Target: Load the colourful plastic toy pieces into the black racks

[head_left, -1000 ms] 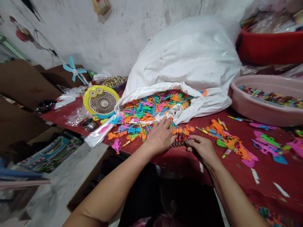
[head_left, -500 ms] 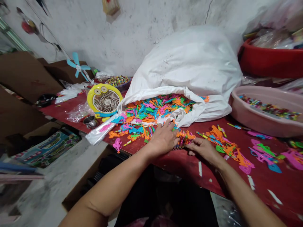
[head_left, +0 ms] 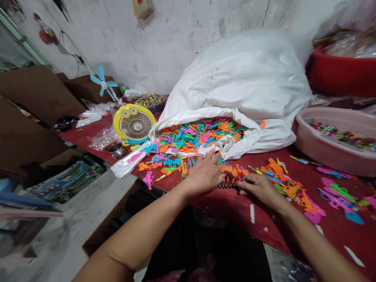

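Note:
My left hand (head_left: pixel 205 173) lies palm down on the red table (head_left: pixel 235 207), fingers spread over a small row of coloured plastic toy pieces (head_left: pixel 232 176). My right hand (head_left: pixel 257 185) rests just right of that row, fingers curled and pinching at its end. Behind both hands a big white sack (head_left: pixel 243 82) lies open, spilling a heap of small orange, blue, pink and green plastic toys (head_left: pixel 194 135) onto the table.
A yellow desk fan (head_left: pixel 133 125) stands left of the sack. A pink basin (head_left: pixel 335 139) of small coloured pieces sits at the right, a red tub (head_left: pixel 340 74) behind it. Loose toys (head_left: pixel 296 188) lie to the right. Cardboard boxes (head_left: pixel 32 94) stand at the left.
Both hands stay on the row of toy pieces, shifting only slightly. The view has drifted a little.

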The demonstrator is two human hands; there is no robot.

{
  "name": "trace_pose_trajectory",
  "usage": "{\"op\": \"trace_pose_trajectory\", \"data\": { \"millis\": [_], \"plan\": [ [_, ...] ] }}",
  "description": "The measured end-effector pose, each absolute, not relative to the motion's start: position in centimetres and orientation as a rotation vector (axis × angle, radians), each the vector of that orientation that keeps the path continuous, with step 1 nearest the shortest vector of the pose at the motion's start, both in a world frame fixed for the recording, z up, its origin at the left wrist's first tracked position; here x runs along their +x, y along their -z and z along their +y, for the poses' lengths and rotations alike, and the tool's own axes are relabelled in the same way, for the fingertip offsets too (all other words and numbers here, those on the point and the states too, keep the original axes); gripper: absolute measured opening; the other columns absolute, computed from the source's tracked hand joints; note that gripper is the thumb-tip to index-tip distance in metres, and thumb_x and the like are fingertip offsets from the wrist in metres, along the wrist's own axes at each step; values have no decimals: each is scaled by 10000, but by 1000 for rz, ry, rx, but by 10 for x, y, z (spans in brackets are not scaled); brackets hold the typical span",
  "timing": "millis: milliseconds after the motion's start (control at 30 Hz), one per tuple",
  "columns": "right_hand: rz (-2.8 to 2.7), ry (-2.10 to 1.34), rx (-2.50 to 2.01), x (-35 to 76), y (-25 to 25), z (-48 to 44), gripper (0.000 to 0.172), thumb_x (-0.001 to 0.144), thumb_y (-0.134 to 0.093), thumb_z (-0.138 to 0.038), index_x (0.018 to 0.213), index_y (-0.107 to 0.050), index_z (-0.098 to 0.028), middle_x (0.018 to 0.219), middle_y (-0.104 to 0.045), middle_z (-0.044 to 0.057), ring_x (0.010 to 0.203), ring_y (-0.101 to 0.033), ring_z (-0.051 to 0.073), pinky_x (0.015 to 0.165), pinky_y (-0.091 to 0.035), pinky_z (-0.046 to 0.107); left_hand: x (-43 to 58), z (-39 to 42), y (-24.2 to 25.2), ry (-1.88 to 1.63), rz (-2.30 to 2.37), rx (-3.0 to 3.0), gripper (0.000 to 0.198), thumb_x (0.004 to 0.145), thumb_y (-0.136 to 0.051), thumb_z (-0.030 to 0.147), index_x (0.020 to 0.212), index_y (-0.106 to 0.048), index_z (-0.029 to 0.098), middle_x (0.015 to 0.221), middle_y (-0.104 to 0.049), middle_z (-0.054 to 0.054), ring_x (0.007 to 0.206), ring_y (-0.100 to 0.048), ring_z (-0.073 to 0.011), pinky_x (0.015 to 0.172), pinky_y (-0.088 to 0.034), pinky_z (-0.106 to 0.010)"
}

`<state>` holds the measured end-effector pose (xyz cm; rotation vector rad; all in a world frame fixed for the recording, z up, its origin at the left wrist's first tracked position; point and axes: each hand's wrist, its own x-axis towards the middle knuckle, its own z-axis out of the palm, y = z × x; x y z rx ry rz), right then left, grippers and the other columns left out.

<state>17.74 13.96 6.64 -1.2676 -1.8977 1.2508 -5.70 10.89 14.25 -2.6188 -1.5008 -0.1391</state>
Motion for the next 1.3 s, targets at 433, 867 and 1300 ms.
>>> {"op": "trace_pose_trajectory", "data": {
  "millis": [433, 867, 1300],
  "plan": [
    [-1932, -1069, -1286, 171, -68, 128, 396, 797, -627, -539, 614, -601, -189, 568, -629, 24, 530, -576, 147, 507, -419, 241, -57, 112, -135, 190, -1490, -2613, 392, 972, -425, 468, 1236, -629, 262, 1447, -467, -91, 1435, -278, -318, 1072, -381, -563],
    [-1619, -1257, -1326, 167, -55, 124, 408, 747, -686, -561, 638, -532, -199, 581, -603, 8, 574, -648, 181, 504, -445, 239, -55, 110, -140, 192, -1523, -2618, 372, 964, -456, 442, 1245, -629, 269, 1447, -474, -96, 1432, -289, -326, 1070, -379, -569],
    [-1576, -1142, -1348, 162, -59, 119, 416, 752, -681, -596, 694, -600, -193, 595, -625, 21, 580, -640, 176, 533, -497, 254, -55, 111, -138, 178, -1526, -2608, 385, 961, -450, 449, 1227, -636, 241, 1446, -467, -107, 1427, -277, -337, 1080, -360, -571]
  ]
}}
